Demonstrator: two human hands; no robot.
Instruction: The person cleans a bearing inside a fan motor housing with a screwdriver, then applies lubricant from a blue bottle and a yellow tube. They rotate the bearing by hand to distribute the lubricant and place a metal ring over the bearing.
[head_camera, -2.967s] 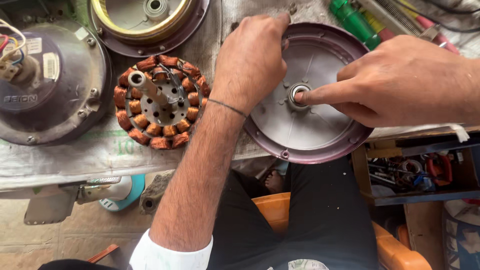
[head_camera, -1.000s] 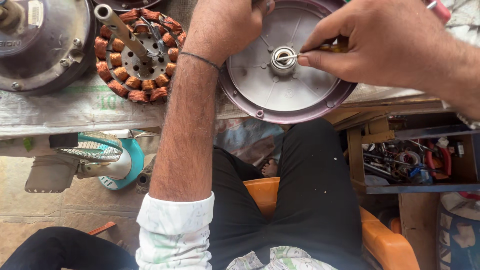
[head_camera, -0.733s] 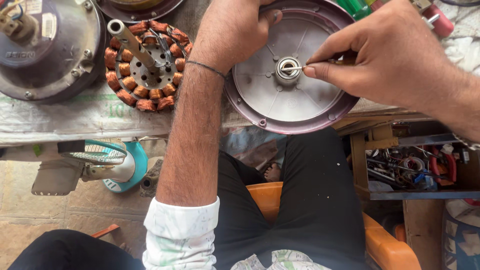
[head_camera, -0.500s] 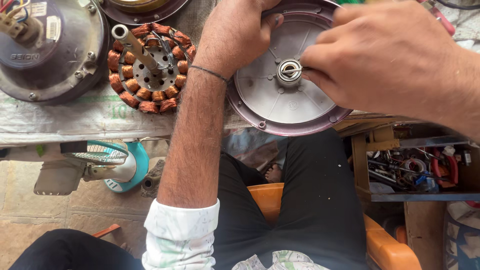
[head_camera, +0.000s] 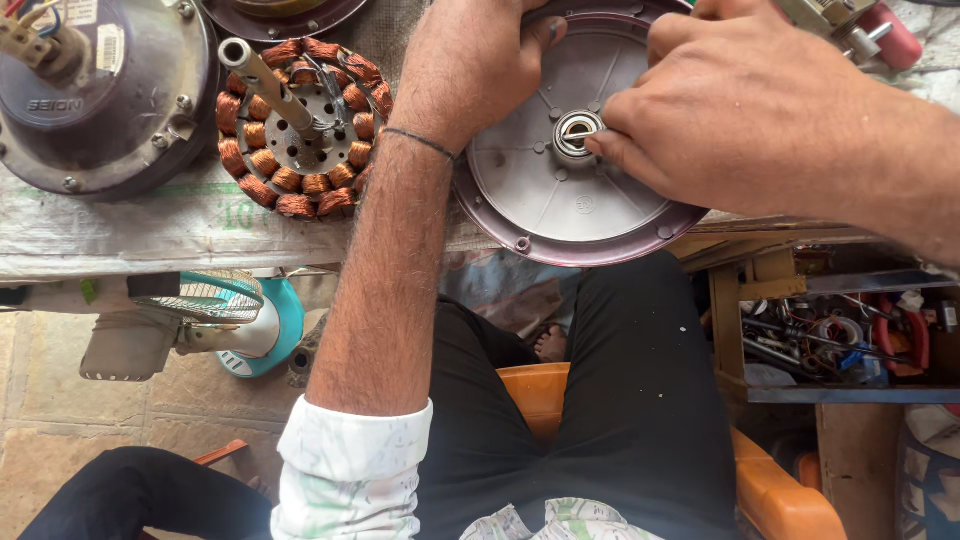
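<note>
A fan repair workshop; a copper-wound stator (head_camera: 300, 130) and motor housing (head_camera: 100, 100) on the bench; a tool-crammed drawer (head_camera: 840, 335) below.

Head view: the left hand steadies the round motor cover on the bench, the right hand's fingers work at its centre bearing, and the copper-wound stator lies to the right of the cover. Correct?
Not quite. In the head view the copper-wound stator lies to the left of the round motor cover, not the right. The rest holds: the left hand steadies the cover, and the right hand has its fingers at the centre bearing.

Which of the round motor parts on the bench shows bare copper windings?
The stator, left of the left hand: a ring of copper coils around an upright shaft. The purple-rimmed cover and grey housing show only metal.
</note>
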